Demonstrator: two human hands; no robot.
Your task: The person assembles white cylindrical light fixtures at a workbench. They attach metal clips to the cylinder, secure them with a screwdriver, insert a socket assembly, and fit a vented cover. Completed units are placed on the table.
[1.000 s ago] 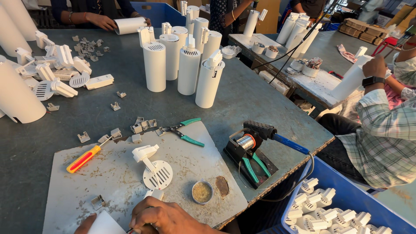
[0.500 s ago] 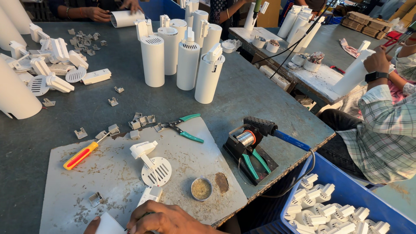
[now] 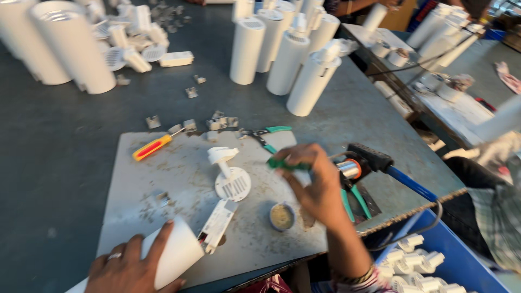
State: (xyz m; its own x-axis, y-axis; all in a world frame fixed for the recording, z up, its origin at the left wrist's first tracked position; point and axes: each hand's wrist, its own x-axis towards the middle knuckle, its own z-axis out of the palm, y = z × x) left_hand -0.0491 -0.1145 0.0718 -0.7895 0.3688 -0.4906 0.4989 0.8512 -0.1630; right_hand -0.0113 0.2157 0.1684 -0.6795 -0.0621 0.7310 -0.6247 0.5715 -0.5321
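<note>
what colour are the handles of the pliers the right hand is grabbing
Green, seen in the head view: the right hand grips the pliers.

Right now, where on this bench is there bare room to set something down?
The dark tabletop lies bare left of the grey board, below the white cylinders. A patch lies between the screwdriver and the round white fitting. It is crowded around the pliers and right hand.

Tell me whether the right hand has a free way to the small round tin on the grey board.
Probably yes. The right hand hovers just above and right of the small round tin, with only bare grey board between them. It does hold green-handled pliers, so its fingers are busy.
</note>
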